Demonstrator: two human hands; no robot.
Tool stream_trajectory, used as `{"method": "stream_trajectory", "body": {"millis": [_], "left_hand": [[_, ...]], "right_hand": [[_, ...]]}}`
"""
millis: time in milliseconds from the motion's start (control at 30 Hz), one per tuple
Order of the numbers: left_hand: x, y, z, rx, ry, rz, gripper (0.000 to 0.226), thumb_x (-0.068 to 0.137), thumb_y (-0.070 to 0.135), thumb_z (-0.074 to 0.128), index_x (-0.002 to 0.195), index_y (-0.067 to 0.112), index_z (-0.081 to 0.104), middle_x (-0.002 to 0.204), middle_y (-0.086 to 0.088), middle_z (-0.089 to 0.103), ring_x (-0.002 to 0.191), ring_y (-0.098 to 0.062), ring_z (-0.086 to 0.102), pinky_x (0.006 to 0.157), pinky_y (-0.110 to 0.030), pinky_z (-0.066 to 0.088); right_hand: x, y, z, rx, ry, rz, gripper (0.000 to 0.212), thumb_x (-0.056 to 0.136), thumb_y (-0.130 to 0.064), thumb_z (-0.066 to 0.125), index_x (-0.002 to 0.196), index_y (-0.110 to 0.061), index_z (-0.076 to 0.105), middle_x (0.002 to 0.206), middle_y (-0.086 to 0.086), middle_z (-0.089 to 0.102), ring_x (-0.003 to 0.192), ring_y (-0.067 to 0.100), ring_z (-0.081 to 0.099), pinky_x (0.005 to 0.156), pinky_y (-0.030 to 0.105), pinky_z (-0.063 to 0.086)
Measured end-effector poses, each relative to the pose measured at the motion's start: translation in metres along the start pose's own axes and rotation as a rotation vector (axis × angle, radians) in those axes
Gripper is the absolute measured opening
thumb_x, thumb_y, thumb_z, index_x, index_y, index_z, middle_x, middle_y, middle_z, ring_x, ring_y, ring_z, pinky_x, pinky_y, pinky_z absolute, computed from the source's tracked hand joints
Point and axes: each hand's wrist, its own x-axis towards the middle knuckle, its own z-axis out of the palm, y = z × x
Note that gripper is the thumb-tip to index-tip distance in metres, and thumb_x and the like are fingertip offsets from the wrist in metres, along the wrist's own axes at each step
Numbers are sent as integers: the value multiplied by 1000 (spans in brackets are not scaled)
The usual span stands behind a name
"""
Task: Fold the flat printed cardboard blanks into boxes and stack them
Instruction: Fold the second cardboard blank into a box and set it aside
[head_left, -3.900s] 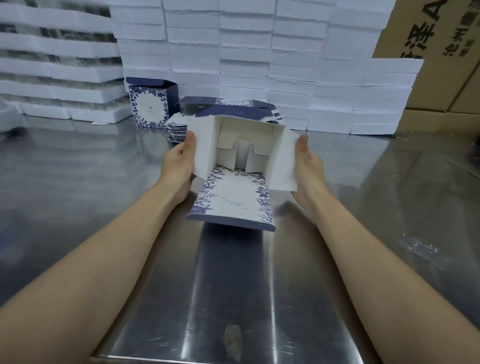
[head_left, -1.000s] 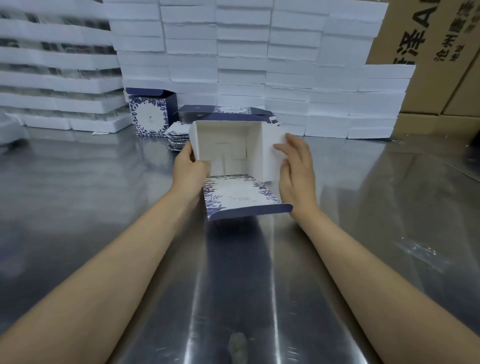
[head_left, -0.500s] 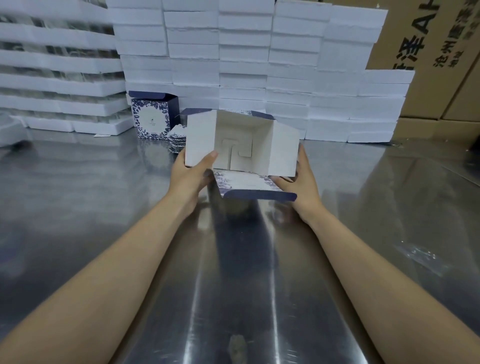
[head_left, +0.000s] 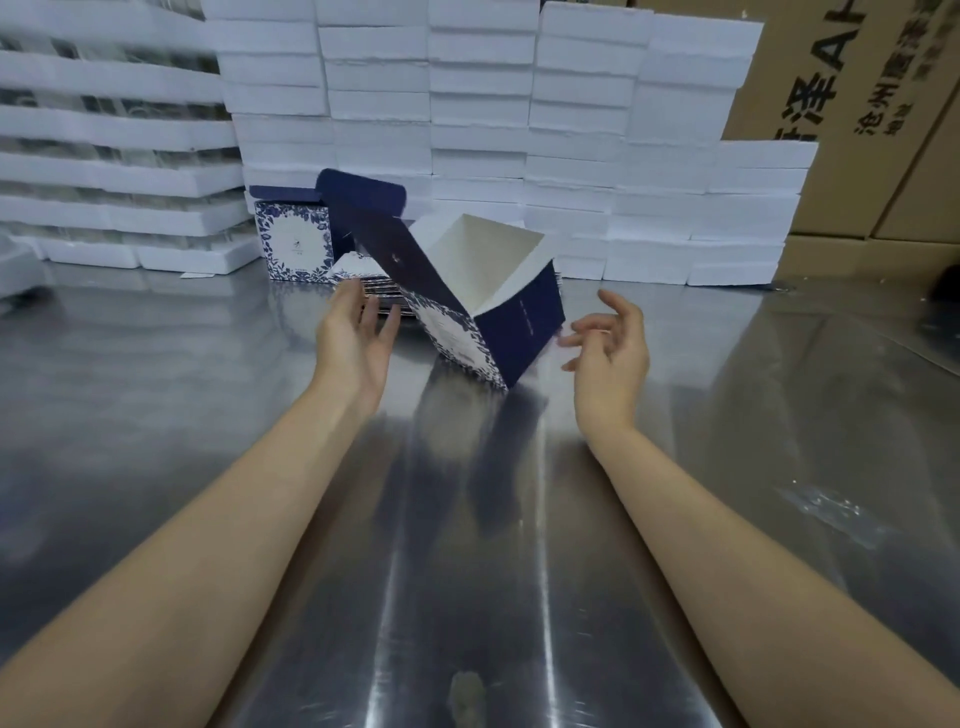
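- The folded box (head_left: 519, 322) has left both hands. Half a second ago it was held up with its open mouth facing the person, and now it sits tilted between the two hands with nothing gripping it.
- Its mouth now points up and away, showing the white inside. The dark blue side faces right and the floral printed panel faces lower left.
- The lid flap (head_left: 363, 208), which hung down toward the person before, now sticks up and back to the left.
- The box's lowest corner is right down at the steel tabletop (head_left: 467, 545). I cannot tell whether it touches or is just above.
- The left hand (head_left: 353, 343) has come off the box's wall. Its palm is turned toward the box and its fingers (head_left: 387, 325) are straight and spread, holding nothing.
- The right hand (head_left: 615, 353) has drawn off to the right, just beside the blue side. Its fingers (head_left: 584, 327) are loose, a little curled and empty.
- Behind, as before, the finished box (head_left: 293, 244) stands by the pile of flat blanks (head_left: 376, 293), in front of the white foam stacks (head_left: 478, 104) and brown cartons (head_left: 857, 104).
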Motion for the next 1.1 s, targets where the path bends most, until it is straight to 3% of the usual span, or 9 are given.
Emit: {"method": "stream_trajectory", "body": {"millis": [167, 267, 367, 500, 600, 700, 800, 967, 1100], "left_hand": [[-4, -14, 1, 342, 15, 32, 40, 103, 23, 43, 142, 12, 42, 132, -2, 52, 108, -10, 52, 81, -23, 49], [-13, -24, 5, 415, -125, -29, 25, 105, 27, 37, 124, 17, 49, 112, 4, 57, 102, -9, 54, 87, -26, 50], [-21, -30, 7, 571, -249, -46, 41, 106, 33, 27, 141, 15, 40, 132, 2, 52, 121, -9, 47, 106, -30, 35], [-23, -33, 2, 687, -275, 35, 28, 106, 32, 33, 128, 24, 47, 119, 18, 56, 105, 14, 54, 98, -16, 40], [-21, -38, -5, 784, -312, 49, 35, 104, 36, 39, 134, 21, 47, 126, 17, 55, 114, 12, 50, 109, -25, 35], [-19, -43, -10, 824, -337, 30, 46, 101, 40, 45, 142, 19, 42, 139, 11, 48, 131, -3, 42, 118, -35, 27], [-17, -47, -11, 840, -347, 24, 42, 100, 41, 45, 139, 25, 43, 140, 11, 46, 131, -4, 41, 116, -33, 28], [-7, -43, -11, 797, -128, 90, 16, 100, 38, 39, 110, 34, 51, 130, 4, 50, 126, -13, 44, 113, -38, 31], [-2, -39, -15, 814, -45, 124, 14, 102, 34, 34, 107, 34, 47, 130, 1, 49, 127, -14, 42, 113, -39, 30]], "right_hand": [[9, 8, -6, -174, -265, 197, 64, 94, -9, 54, 150, -22, 27, 151, -6, 36, 137, 6, 34, 105, 11, 29], [9, 8, -6, -117, -358, 262, 66, 95, -18, 56, 153, -18, 23, 133, -15, 55, 119, -6, 48, 82, -6, 32], [10, 10, -4, -93, -402, 296, 60, 89, -19, 57, 145, -6, 38, 86, -32, 66, 93, -23, 54, 84, 5, 38], [12, 15, -3, -155, -317, 264, 64, 89, 4, 51, 147, -19, 34, 128, 2, 51, 114, 4, 49, 96, 20, 35], [18, 18, -6, -174, -392, 338, 81, 87, 7, 46, 155, -22, 13, 159, -8, 20, 138, 3, 24, 95, 8, 28], [26, 19, -8, -164, -451, 415, 87, 86, 9, 41, 156, -24, 1, 161, -10, 12, 140, 3, 21, 95, 12, 27], [31, 18, -8, -148, -506, 459, 81, 83, 8, 41, 155, -17, 13, 153, -1, 38, 117, -9, 46, 89, 8, 32], [26, 21, -4, -195, -506, 383, 50, 79, 7, 49, 122, -16, 59, 80, -4, 69, 92, 11, 65, 82, 16, 45], [27, 24, -3, -215, -480, 375, 77, 81, 15, 43, 150, -19, 29, 134, -11, 45, 95, -15, 50, 62, -1, 41]]}}
